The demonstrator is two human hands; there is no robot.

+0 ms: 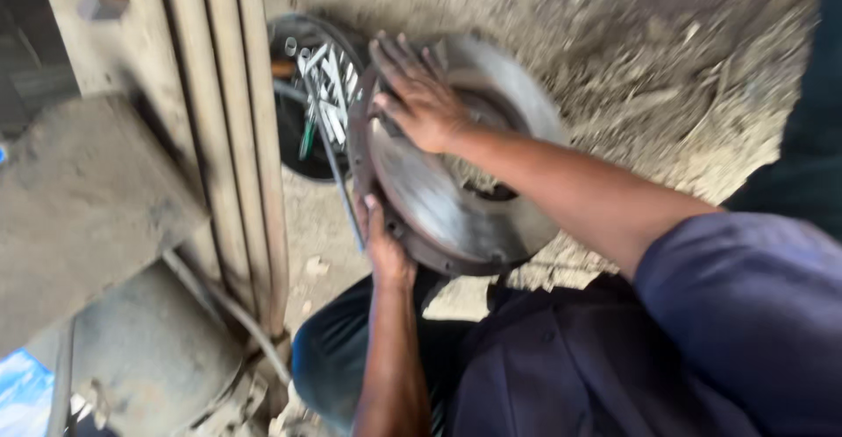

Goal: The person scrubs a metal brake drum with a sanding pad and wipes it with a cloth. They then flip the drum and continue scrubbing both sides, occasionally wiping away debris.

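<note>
A large round metal disc, grey and rust-stained with a hole in its middle, stands tilted on its edge above the dirt ground. My right hand lies flat on its upper face with fingers spread over the rim. My left hand grips the disc's lower left rim from below. My dark blue sleeve and trousers fill the lower right. The picture is blurred.
A black round tub with several wrenches and sockets sits just left of the disc. A vehicle's dusty underside, with long pipes and a rounded metal housing, fills the left side. The dirt ground stretches to the right.
</note>
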